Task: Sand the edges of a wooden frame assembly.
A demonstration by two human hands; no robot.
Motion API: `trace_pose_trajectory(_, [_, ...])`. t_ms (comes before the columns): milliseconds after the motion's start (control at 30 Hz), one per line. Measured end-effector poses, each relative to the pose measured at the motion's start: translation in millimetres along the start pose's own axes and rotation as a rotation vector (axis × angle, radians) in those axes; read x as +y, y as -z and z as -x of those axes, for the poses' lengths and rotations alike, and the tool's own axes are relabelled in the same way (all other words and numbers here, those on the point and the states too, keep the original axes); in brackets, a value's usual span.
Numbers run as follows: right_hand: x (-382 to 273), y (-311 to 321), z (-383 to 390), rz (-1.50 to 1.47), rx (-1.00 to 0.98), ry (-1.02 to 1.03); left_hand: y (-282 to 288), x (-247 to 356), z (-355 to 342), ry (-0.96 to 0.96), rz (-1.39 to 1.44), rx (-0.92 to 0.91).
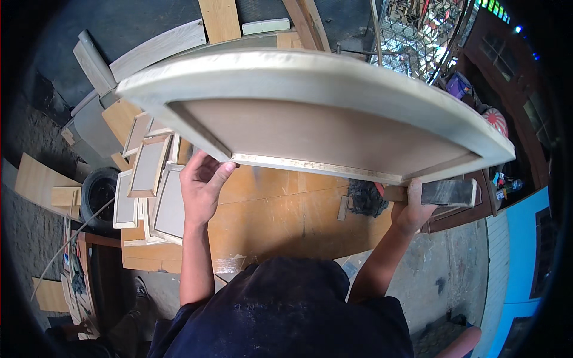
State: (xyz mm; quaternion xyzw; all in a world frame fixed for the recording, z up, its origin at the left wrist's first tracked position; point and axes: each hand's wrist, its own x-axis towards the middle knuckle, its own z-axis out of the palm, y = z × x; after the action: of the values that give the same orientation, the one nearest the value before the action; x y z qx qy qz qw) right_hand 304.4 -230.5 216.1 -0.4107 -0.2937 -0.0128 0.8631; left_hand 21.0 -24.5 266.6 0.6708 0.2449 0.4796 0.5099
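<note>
A large pale wooden cabinet door [316,77] with a recessed brown panel [322,128] is held up in front of me, tilted above the workbench. My left hand [203,185] grips its near edge at the left, thumb on the frame's inner side. At the right end of that edge, my right hand [413,209] supports the frame with its fingers partly hidden. The same hand is closed round a sanding block [447,193] with a dark, worn face, which sticks out to the right.
Several small framed panels [149,167] are stacked at the workbench's [268,209] left. A dark crumpled rag [366,198] lies near my right hand. A tyre [100,197] stands at the left, planks [158,51] behind. Another person's shoe [141,287] shows at lower left, an arm [462,344] at lower right.
</note>
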Motion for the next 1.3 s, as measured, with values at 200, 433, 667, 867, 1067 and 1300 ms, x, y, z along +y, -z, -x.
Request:
trace_pose_trajectory(200, [4, -42, 18, 0.005, 0.156, -0.275, -14, -37, -6, 0.038, 0.273, 0.204])
trace_pose_trajectory(433, [48, -25, 81, -0.08, 0.24, -0.828, -58, -52, 9, 0.206, 0.385, 0.26])
trace_pose_trajectory(667, [54, -15, 103, -0.177, 0.177, -0.943, -79, -61, 35, 0.354, 0.388, 0.177])
trace_pose_trajectory(867, [41, -11, 115, -0.103, 0.132, -0.901, -52, -51, 20, 0.377, 0.432, 0.266])
trace_pose_trajectory(1067, [44, -13, 110, -0.039, 0.094, -0.864, -33, -23, 20, 0.228, 0.486, 0.291])
trace_pose_trajectory(1300, [37, -10, 116, -0.04, 0.024, -0.832, -28, 6, 36, 0.129, 0.5, 0.388])
